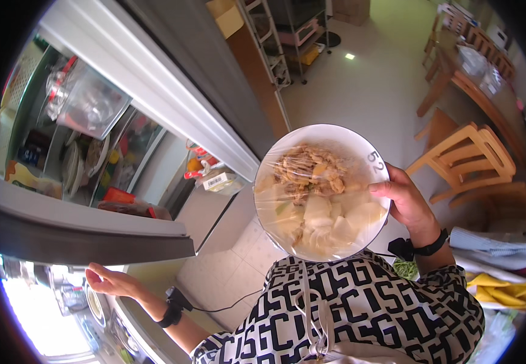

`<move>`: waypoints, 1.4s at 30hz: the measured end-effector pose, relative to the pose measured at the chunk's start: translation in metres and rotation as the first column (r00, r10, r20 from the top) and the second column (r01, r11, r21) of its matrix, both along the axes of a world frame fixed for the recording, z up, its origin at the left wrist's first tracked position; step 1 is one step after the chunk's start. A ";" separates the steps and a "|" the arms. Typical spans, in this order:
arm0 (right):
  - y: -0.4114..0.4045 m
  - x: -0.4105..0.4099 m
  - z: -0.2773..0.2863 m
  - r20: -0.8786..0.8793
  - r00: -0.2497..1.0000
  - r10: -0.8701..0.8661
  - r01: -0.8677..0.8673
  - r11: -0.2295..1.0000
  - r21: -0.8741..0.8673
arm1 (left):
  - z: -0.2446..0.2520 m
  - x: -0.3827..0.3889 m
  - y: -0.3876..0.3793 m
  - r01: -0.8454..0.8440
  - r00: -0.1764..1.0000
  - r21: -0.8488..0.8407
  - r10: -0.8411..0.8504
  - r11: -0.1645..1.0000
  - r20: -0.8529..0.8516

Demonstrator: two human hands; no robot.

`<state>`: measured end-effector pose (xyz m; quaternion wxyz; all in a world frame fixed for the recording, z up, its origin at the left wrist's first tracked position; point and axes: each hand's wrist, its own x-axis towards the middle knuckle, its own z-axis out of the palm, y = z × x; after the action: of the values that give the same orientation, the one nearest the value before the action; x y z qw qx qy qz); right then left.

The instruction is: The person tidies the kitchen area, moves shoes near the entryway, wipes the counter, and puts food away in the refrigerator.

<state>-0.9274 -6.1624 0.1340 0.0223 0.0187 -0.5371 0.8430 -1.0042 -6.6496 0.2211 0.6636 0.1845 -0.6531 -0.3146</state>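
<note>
My right hand [406, 195] grips the right rim of a white plate [267, 223], thumb on top and fingers below. Clear plastic wrap stretches across the plate, over shredded brown meat [308, 168] and pale cooked vegetable chunks [322, 218]. Black characters mark the rim near my thumb. My left hand [113, 282] is at the lower left, loosely curled and holding nothing, just beside the outer face of the open refrigerator door [108, 241]. Whether its fingertips touch the door is unclear.
Inside the open refrigerator [199, 204] are a clear plastic bin [94, 100], stacked dishes [74, 168] and packaged food [219, 182]. Wooden chairs [467, 159] and a table [495, 109] stand at right. Folded cloths [499, 245] lie near my right elbow. A wheeled rack [304, 41] stands farther off.
</note>
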 end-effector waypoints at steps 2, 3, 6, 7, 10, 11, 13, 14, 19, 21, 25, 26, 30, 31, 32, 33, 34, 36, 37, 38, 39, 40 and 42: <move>0.001 0.007 -0.003 0.029 0.995 -0.098 0.097 0.995 0.034 | -0.004 -0.017 0.033 0.128 0.983 -0.149 -0.145 0.981 -0.116; 0.001 0.012 -0.003 0.029 0.993 -0.113 0.112 0.993 0.032 | -0.006 -0.021 0.047 0.188 0.956 -0.263 -0.237 0.946 -0.171; -0.003 0.023 -0.002 0.064 0.985 -0.160 0.159 0.987 0.024 | 0.003 -0.026 0.111 0.217 0.919 -0.774 -0.392 0.594 -0.043; 0.000 0.028 -0.006 0.074 0.970 -0.230 0.228 0.973 0.035 | 0.002 -0.030 0.145 0.309 0.888 -0.839 -0.452 0.448 0.085; -0.002 0.032 -0.009 0.074 0.956 -0.284 0.283 0.959 0.025 | 0.006 -0.036 0.200 0.500 0.695 -0.866 -0.600 0.008 0.396; -0.002 0.032 -0.011 0.079 0.955 -0.285 0.285 0.958 0.012 | 0.005 -0.040 0.219 0.508 0.662 -0.856 -0.594 -0.093 0.457; -0.004 0.033 -0.015 0.086 0.948 -0.308 0.309 0.951 0.001 | 0.012 -0.048 0.252 0.580 0.621 -0.786 -0.509 -0.213 0.596; -0.004 0.033 -0.015 0.095 0.941 -0.325 0.328 0.945 -0.013 | 0.010 -0.060 0.263 0.608 0.625 -0.748 -0.422 -0.265 0.657; -0.006 0.043 -0.016 0.104 0.923 -0.371 0.378 0.924 -0.053 | -0.006 -0.117 0.287 0.427 0.817 -0.859 -0.287 -0.282 0.500; -0.009 0.042 -0.018 0.134 0.914 -0.384 0.392 0.919 -0.037 | -0.008 -0.121 0.282 0.377 0.918 -0.810 0.068 -0.449 0.390; -0.011 0.043 -0.024 0.165 0.905 -0.391 0.400 0.916 -0.023 | -0.017 -0.109 0.272 0.518 0.808 -0.783 -0.104 -0.345 0.580; -0.013 0.044 -0.026 0.152 0.914 -0.377 0.385 0.922 -0.028 | -0.014 -0.101 0.263 0.535 0.793 -0.780 -0.123 -0.325 0.596; -0.026 0.040 -0.033 0.169 0.886 -0.431 0.444 0.895 -0.047 | -0.026 -0.089 0.207 0.620 0.774 -0.764 -0.023 -0.179 0.633; -0.028 0.038 -0.035 0.164 0.879 -0.447 0.460 0.887 -0.048 | -0.033 -0.084 0.192 0.646 0.759 -0.755 -0.012 -0.110 0.651; -0.029 0.037 -0.037 0.182 0.874 -0.451 0.468 0.882 -0.058 | -0.038 -0.081 0.174 0.631 0.772 -0.771 -0.028 -0.080 0.635; -0.032 0.035 -0.038 0.201 0.868 -0.453 0.474 0.878 -0.067 | -0.042 -0.079 0.157 0.617 0.784 -0.785 -0.042 -0.049 0.619; -0.034 0.034 -0.038 0.198 0.865 -0.461 0.482 0.874 -0.069 | -0.043 -0.076 0.143 0.600 0.799 -0.800 -0.061 0.014 0.598; -0.039 0.029 -0.038 0.208 0.855 -0.475 0.501 0.859 -0.101 | -0.049 -0.078 0.105 0.591 0.802 -0.801 0.030 0.094 0.596; -0.041 0.023 -0.039 0.210 0.852 -0.479 0.506 0.856 -0.101 | -0.040 -0.080 0.099 0.594 0.801 -0.800 0.026 0.090 0.598; -0.043 0.015 -0.039 0.224 0.836 -0.502 0.534 0.838 -0.113 | -0.029 -0.079 0.090 0.511 0.856 -0.851 0.019 0.119 0.516; -0.046 0.009 -0.040 0.239 0.819 -0.522 0.559 0.820 -0.124 | -0.023 -0.081 0.084 0.425 0.902 -0.893 0.015 0.149 0.431; -0.048 0.003 -0.040 0.243 0.816 -0.525 0.563 0.817 -0.126 | -0.029 -0.095 0.070 0.422 0.896 -0.883 0.056 0.203 0.441; -0.053 -0.013 -0.039 0.258 0.793 -0.552 0.595 0.793 -0.130 | -0.047 -0.134 0.034 0.347 0.930 -0.908 0.036 0.233 0.365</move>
<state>-0.9401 -6.2151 0.0945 0.2240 -0.2358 -0.4268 0.8438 -1.1382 -6.6157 0.1744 0.4891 -0.2805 -0.8173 0.1188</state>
